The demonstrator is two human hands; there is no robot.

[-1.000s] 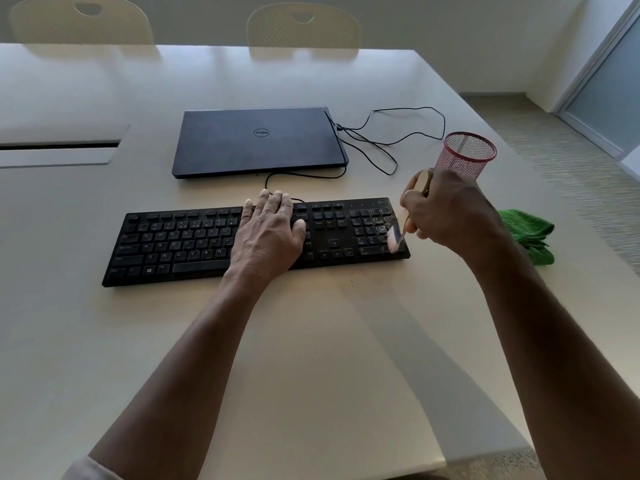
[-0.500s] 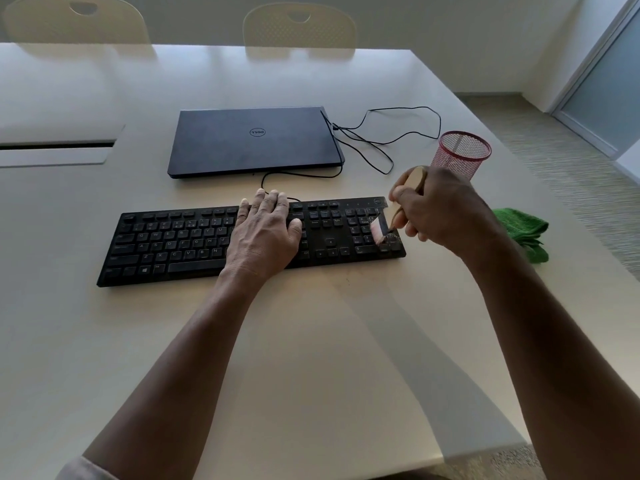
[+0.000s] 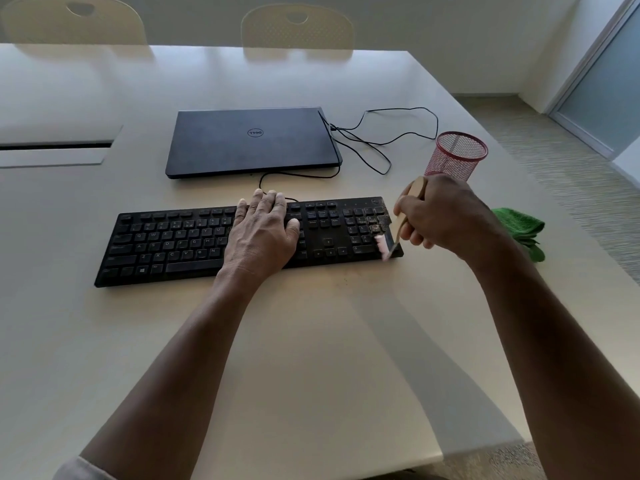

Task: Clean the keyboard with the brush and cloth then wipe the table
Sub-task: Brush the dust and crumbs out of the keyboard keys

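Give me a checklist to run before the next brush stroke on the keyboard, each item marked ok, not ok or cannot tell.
1. Left hand rests flat on the keyboard, steadying it: ok.
2. Right hand grips the brush by its wooden handle: ok.
3. Bristles sit at the number pad's right edge, where the keys show crumbs: ok.
4. Debris cleared from the number pad: not ok, specks remain.
5. Green cloth lies on the table right of the hand, ready for wiping: ok.
6. Dirt between the keys under the left hand: cannot tell, hidden.
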